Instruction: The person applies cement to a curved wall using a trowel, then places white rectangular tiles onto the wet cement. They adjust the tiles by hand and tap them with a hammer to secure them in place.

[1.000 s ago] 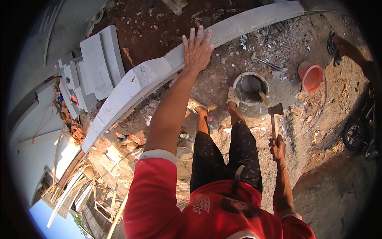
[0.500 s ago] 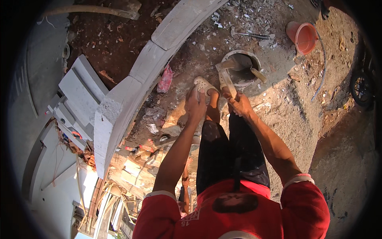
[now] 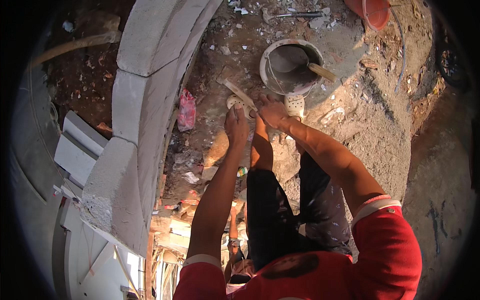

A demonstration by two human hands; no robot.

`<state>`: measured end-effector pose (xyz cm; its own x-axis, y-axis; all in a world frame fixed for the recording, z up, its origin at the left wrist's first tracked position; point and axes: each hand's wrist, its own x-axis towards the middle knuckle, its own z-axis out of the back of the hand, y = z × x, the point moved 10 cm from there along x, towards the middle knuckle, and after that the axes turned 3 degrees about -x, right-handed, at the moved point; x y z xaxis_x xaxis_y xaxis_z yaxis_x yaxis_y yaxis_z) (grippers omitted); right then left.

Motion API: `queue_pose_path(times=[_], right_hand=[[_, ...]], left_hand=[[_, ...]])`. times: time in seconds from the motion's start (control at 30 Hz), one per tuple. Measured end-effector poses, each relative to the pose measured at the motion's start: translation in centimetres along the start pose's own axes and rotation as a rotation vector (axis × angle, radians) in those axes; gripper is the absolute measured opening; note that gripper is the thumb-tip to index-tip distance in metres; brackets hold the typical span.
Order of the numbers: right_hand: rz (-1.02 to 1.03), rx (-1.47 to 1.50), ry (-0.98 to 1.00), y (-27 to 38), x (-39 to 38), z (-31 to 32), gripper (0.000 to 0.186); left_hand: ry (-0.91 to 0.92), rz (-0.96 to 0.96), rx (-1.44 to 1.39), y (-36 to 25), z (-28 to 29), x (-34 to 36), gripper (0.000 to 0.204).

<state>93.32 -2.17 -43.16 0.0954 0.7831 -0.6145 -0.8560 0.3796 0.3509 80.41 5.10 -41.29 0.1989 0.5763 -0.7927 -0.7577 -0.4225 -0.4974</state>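
Note:
My right hand (image 3: 273, 113) is closed round the end of a wooden-handled tool (image 3: 241, 96). Its flat, mortar-coloured head points up and to the left, in front of my left shoe, and its exact kind is not clear. My left hand (image 3: 236, 128) is beside the handle, over the pale clog (image 3: 235, 102), with loosely bent fingers and nothing visible in them. Beyond my right foot stands a bucket (image 3: 265, 67) of grey wet mortar. Another wooden handle (image 3: 322, 72) sticks out over its right rim.
A wall of pale concrete blocks (image 3: 129, 106) curves along my left. Pink plastic packaging (image 3: 187, 111) lies at its foot. Farther off are a hammer-like tool (image 3: 300, 14) and an orange bucket (image 3: 376, 12) with a hose (image 3: 402, 50). Another person's arm (image 3: 233, 227) shows behind me.
The wooden-handled tool has moved left, away from the mortar bucket, with my right hand. My view has shifted, and the block wall now appears closer.

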Motion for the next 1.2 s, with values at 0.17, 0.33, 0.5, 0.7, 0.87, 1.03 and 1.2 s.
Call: queue_pose_path(times=[0.17,0.33,0.5,0.7,0.87,1.03,1.2], right_hand=[[-0.21,-0.047,-0.343,-11.8,-3.4,10.2,0.037],[-0.576,-0.066,-0.206,-23.8,-3.7,11.2,0.045],[-0.647,0.222,0.168,-26.9,-2.6,6.4,0.057],[-0.169,0.029,0.369,-24.5,2.4,9.9,0.049],[0.015,-0.173,0.316,-22.8,-1.1,20.9,0.04],[0.186,-0.273,0.379,-15.7,-2.7,26.3,0.054],[0.417,-0.311,0.366,-7.2,-8.9,29.1,0.079]], left_hand=[[0.209,0.137,-0.184,-4.7,-9.2,-0.2,0.085],[0.277,0.622,-0.404,-2.8,-18.3,-2.2,0.09],[0.161,-0.099,0.098,0.5,-21.0,4.5,0.047],[-0.139,-0.206,-0.397,-2.0,-20.4,3.6,0.033],[-0.405,0.326,-0.858,-8.2,-13.9,-2.3,0.024],[-0.592,0.086,-0.497,-19.0,-6.1,-11.4,0.024],[-0.675,-0.101,-0.676,-20.6,1.2,-16.0,0.022]])
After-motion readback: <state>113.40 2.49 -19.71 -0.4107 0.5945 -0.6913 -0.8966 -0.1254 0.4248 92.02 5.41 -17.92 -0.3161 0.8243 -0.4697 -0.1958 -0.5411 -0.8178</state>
